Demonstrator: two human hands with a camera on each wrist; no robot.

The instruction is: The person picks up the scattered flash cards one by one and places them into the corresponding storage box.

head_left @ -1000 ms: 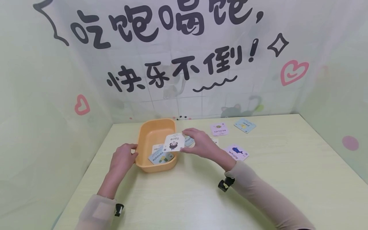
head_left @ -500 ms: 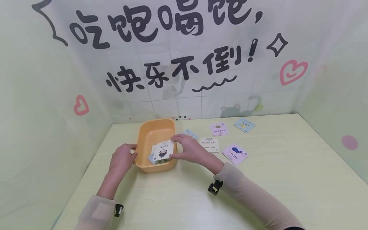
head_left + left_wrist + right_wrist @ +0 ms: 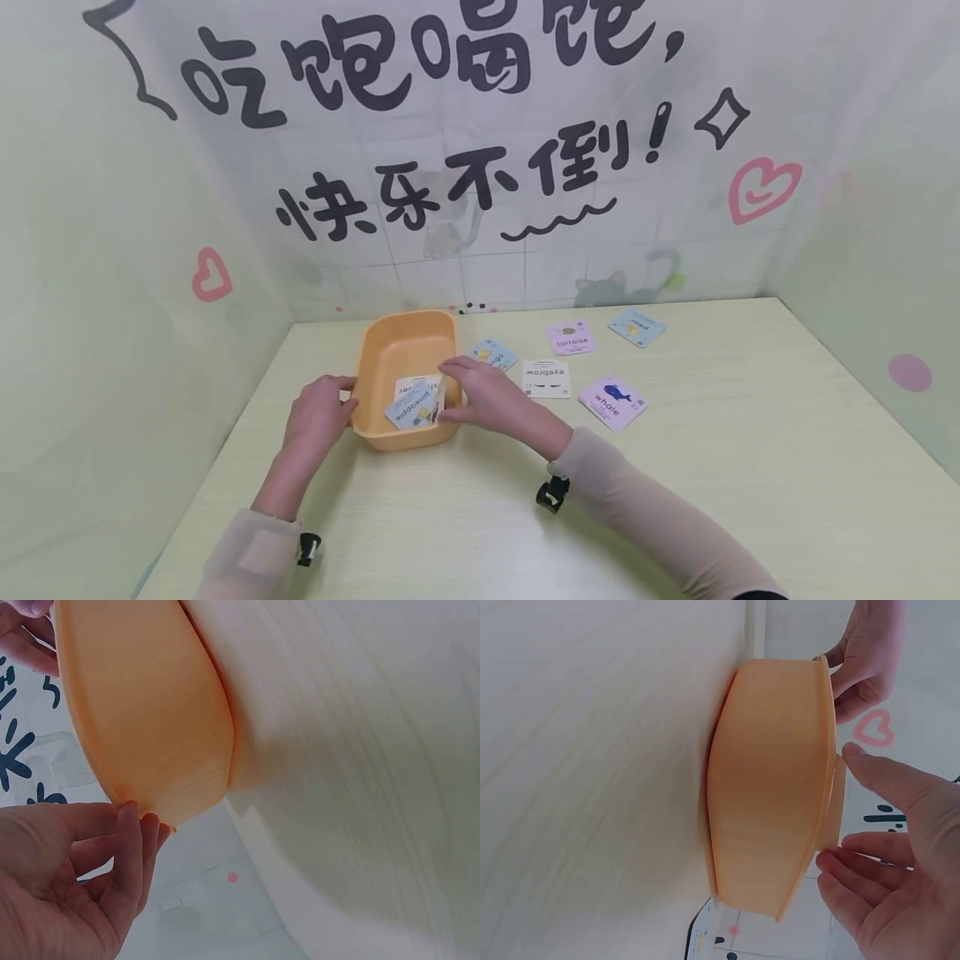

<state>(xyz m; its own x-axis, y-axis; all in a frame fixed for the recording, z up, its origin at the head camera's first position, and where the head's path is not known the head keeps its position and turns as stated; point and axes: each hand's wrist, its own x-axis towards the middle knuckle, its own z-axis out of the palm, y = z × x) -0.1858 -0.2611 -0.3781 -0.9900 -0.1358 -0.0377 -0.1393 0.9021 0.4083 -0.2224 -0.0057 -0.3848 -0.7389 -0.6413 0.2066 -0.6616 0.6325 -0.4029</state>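
An orange tub (image 3: pixel 406 340) stands on the pale table (image 3: pixel 525 500), left of middle. My left hand (image 3: pixel 318 414) grips the tub's left rim, thumb over the edge; the right wrist view shows this left hand (image 3: pixel 866 660) too. My right hand (image 3: pixel 471 393) is at the tub's right rim and pinches the white "face" card (image 3: pixel 440 393) by its edges, tipped almost upright over the inside. In the right wrist view this card (image 3: pixel 838 799) sits edge-on between thumb and fingertips of my right hand (image 3: pixel 900 847). A blue "pineapple" card (image 3: pixel 411 410) and a white card (image 3: pixel 415 385) lie inside.
Several cards lie flat to the right of the tub: mango (image 3: pixel 491 353), eyebrow (image 3: pixel 546 378), tortoise (image 3: pixel 572 337), pear (image 3: pixel 637 327) and whale (image 3: pixel 613 402). Printed walls close in the table at the back and both sides.
My right hand carried the "face" card left from above the tub's right rim down into the tub, and tipped it from face-up to nearly upright. The left hand stayed on the rim.
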